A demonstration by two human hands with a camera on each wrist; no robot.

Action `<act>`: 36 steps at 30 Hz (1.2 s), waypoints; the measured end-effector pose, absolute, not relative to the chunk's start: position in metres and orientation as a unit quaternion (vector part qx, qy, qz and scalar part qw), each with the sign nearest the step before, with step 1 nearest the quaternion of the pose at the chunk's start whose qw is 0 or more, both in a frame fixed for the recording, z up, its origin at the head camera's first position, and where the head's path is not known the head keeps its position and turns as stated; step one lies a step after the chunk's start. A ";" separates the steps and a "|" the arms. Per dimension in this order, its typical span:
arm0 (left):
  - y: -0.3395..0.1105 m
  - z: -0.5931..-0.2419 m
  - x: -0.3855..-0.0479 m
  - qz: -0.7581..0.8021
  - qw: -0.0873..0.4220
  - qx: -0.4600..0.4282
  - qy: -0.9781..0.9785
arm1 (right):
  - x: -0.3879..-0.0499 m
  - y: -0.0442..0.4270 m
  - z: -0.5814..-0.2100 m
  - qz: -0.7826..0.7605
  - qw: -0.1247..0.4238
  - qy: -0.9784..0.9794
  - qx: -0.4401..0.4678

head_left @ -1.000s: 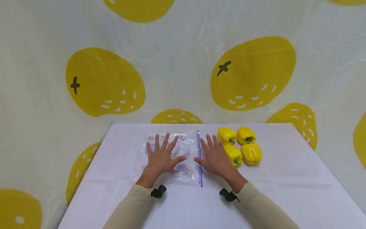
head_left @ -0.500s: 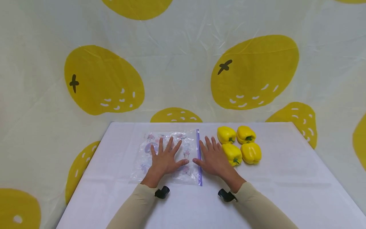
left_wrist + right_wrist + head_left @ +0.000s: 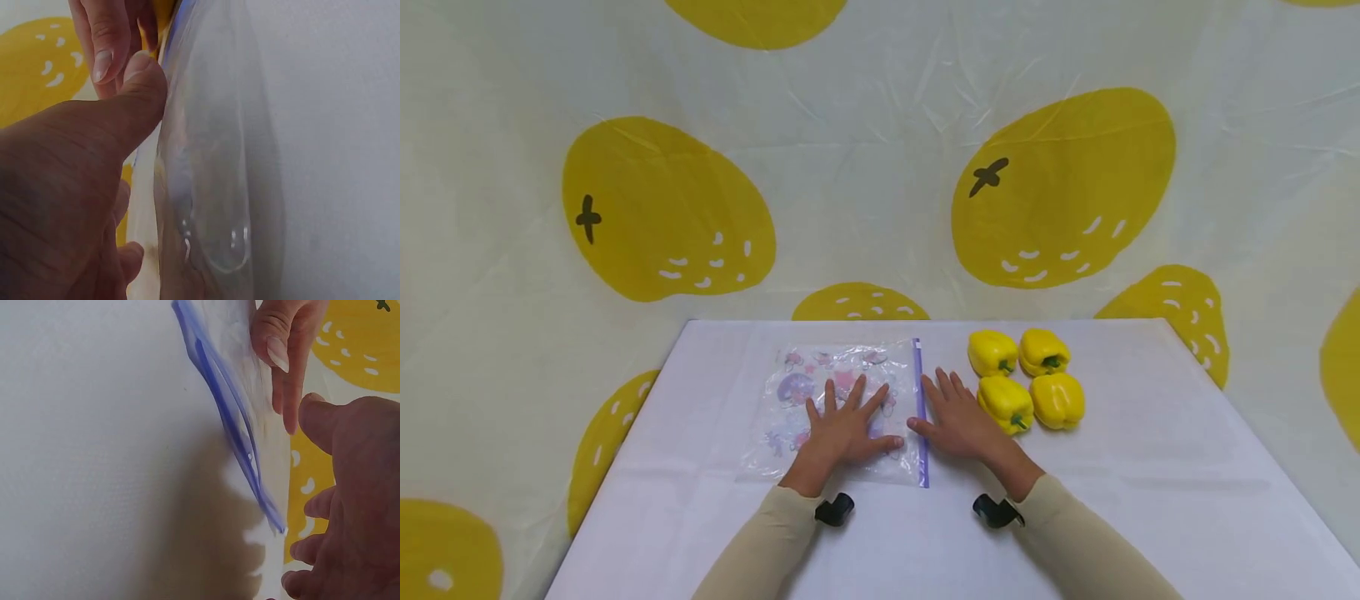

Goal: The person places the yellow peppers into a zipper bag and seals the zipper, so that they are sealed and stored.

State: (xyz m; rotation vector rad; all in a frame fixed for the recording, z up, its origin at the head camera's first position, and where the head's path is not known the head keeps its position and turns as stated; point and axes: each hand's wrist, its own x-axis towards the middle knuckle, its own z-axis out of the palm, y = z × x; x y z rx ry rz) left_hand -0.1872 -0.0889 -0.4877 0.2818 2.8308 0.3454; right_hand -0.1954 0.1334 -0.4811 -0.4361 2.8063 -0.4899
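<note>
A clear zip bag with pink and purple prints lies flat on the table, its purple zip strip on the right side. In the right wrist view, the strip shows two bands with a narrow gap between them. My left hand is spread palm down over the bag's lower middle; whether its palm touches the plastic I cannot tell. Held above the table, my right hand has its fingers extended beside the strip, and its thumb reaches over it. Several yellow bell peppers sit just right of that hand.
A white cloth covers the table. Its far edge meets a hanging sheet printed with large yellow fruit. A dark wrist camera sits at the left cuff, another camera at the right.
My left hand has slid toward me and to the right across the bag, uncovering its upper prints. My right hand has shifted slightly toward me. Bag and peppers stay in place.
</note>
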 end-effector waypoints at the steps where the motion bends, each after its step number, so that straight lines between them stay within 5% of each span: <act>1: -0.088 -0.488 -0.187 0.123 0.142 0.097 0.977 | -0.195 0.134 -0.482 -0.177 0.133 0.964 -0.149; 36: -0.094 -0.492 -0.190 0.124 0.149 0.117 0.974 | -0.195 0.141 -0.497 -0.202 0.159 0.956 -0.142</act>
